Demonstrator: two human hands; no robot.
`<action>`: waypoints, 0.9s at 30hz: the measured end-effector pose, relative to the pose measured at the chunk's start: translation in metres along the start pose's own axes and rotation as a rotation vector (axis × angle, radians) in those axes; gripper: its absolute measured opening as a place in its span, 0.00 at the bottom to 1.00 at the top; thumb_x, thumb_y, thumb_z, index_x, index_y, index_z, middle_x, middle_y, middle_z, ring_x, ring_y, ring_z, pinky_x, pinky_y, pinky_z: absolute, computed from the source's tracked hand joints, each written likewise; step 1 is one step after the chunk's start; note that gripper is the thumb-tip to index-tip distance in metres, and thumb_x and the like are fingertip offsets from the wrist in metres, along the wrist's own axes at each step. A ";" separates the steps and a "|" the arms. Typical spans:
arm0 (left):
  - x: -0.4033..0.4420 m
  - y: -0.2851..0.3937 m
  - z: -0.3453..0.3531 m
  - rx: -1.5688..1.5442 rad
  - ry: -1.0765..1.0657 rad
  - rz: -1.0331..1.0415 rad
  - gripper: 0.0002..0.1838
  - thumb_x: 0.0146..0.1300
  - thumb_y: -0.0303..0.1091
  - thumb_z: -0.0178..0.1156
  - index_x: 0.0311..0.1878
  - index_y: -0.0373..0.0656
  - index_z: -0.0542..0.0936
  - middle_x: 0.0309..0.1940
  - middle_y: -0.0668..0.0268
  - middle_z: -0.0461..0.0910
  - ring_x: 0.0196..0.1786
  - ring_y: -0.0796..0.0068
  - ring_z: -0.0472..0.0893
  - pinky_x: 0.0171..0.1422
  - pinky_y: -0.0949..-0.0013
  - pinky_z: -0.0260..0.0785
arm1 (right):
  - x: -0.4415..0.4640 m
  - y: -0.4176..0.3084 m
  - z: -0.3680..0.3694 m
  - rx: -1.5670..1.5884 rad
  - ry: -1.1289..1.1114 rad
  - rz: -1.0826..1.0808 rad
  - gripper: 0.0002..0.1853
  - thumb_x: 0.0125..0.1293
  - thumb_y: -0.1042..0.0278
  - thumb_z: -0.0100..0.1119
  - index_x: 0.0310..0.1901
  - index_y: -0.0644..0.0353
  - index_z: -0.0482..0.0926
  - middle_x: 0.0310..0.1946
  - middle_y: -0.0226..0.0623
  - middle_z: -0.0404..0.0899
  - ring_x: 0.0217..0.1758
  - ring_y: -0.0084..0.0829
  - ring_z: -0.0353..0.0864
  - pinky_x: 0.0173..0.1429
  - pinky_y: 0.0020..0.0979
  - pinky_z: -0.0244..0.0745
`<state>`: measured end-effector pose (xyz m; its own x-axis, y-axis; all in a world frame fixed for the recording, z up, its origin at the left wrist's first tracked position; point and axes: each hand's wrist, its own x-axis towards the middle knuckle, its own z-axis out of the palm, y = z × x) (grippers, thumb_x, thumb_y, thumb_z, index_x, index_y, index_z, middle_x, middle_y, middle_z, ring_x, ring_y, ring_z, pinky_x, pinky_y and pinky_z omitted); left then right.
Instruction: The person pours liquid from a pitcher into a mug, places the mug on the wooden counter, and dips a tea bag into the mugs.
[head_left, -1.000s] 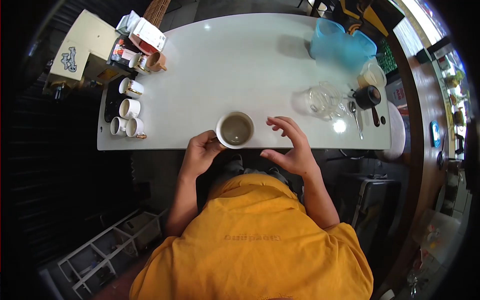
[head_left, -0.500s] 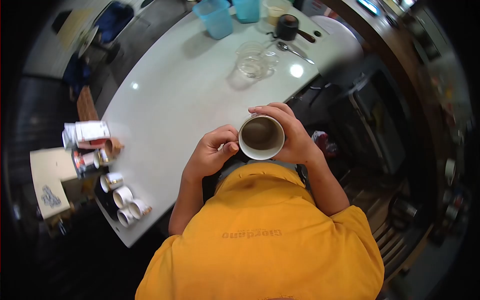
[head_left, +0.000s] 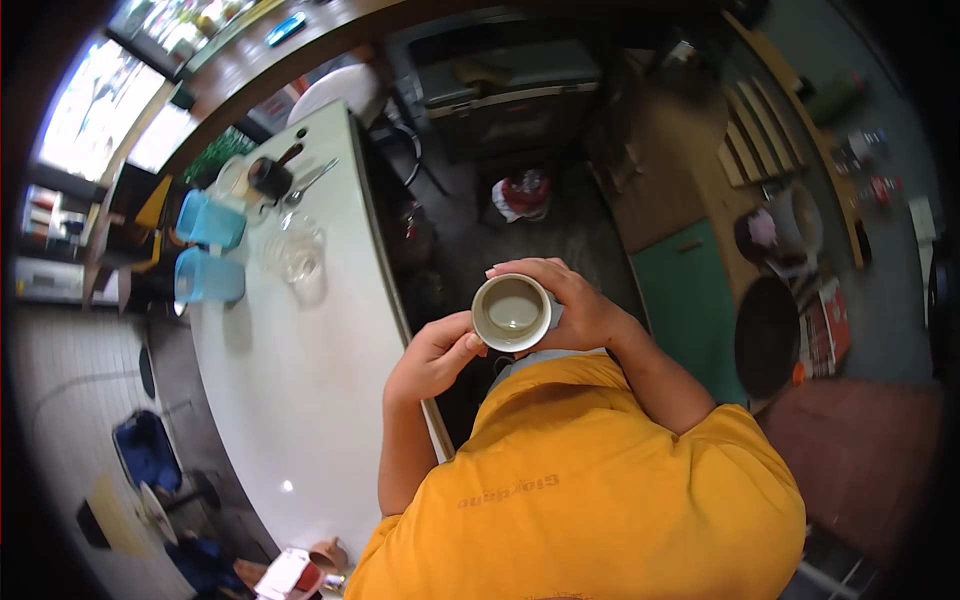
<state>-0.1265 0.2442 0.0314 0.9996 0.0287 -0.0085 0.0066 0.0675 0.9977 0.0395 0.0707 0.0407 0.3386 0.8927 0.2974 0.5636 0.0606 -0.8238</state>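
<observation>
A white mug (head_left: 512, 342) is held upright in front of my chest, and I look straight down into it. Some clear-looking liquid or a shine shows at its bottom; I cannot tell which. My left hand (head_left: 432, 360) pinches the mug's left side, where the handle seems to be, though the fingers hide it. Around the far and right sides wraps my right hand (head_left: 578, 303), its fingers closed along the wall.
On the white table (head_left: 300, 400) to my left stand clear glassware (head_left: 297, 252), a spoon (head_left: 312, 182), a dark pot with a handle (head_left: 270, 178) and two blue containers (head_left: 210, 275). A green cabinet door (head_left: 690, 305) and a round dark stool-like top (head_left: 768, 335) are at the right.
My body and view have turned right, away from the table, so the table now lies to my left. Both hands keep their hold on the mug, which now sits beyond the table edge.
</observation>
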 end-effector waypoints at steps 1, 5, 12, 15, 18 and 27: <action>0.006 -0.005 0.010 -0.053 -0.033 -0.027 0.13 0.73 0.35 0.49 0.41 0.35 0.76 0.31 0.70 0.73 0.34 0.80 0.70 0.41 0.75 0.65 | -0.015 0.001 -0.007 0.006 -0.028 0.058 0.48 0.39 0.59 0.81 0.65 0.50 0.67 0.61 0.33 0.73 0.65 0.35 0.69 0.70 0.39 0.57; 0.032 -0.011 0.044 -0.081 -0.171 -0.109 0.18 0.73 0.43 0.50 0.40 0.36 0.78 0.31 0.70 0.76 0.36 0.80 0.72 0.43 0.72 0.66 | -0.062 0.000 -0.032 -0.020 0.088 0.118 0.48 0.38 0.60 0.81 0.65 0.50 0.67 0.61 0.33 0.73 0.65 0.35 0.69 0.70 0.40 0.57; 0.085 -0.009 0.106 -0.104 -0.388 -0.171 0.17 0.73 0.42 0.50 0.40 0.36 0.79 0.31 0.71 0.76 0.37 0.81 0.73 0.45 0.73 0.67 | -0.126 0.017 -0.083 -0.030 0.253 0.073 0.48 0.37 0.62 0.81 0.64 0.51 0.68 0.59 0.35 0.74 0.63 0.37 0.72 0.67 0.41 0.62; 0.123 -0.013 0.142 -0.086 -0.475 -0.173 0.18 0.74 0.43 0.50 0.40 0.36 0.78 0.32 0.70 0.76 0.37 0.80 0.73 0.45 0.73 0.67 | -0.158 0.033 -0.118 0.001 0.275 0.108 0.47 0.38 0.63 0.81 0.64 0.52 0.68 0.58 0.35 0.74 0.63 0.38 0.72 0.67 0.41 0.62; 0.165 -0.021 0.188 -0.041 -0.534 -0.171 0.19 0.74 0.43 0.49 0.40 0.35 0.78 0.32 0.70 0.76 0.37 0.79 0.72 0.45 0.72 0.66 | -0.195 0.052 -0.164 0.012 0.316 0.130 0.47 0.38 0.62 0.81 0.64 0.53 0.68 0.58 0.36 0.75 0.63 0.39 0.72 0.67 0.40 0.63; 0.272 -0.004 0.336 -0.051 -0.527 -0.263 0.20 0.75 0.44 0.47 0.45 0.34 0.78 0.34 0.69 0.75 0.38 0.79 0.69 0.47 0.72 0.65 | -0.288 0.101 -0.306 0.093 0.421 0.194 0.49 0.38 0.60 0.82 0.66 0.54 0.67 0.59 0.36 0.73 0.62 0.36 0.72 0.66 0.37 0.60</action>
<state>0.1553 -0.0829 0.0474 0.8442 -0.4943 -0.2074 0.2675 0.0530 0.9621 0.2295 -0.3166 0.0195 0.7178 0.6342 0.2874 0.3965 -0.0331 -0.9174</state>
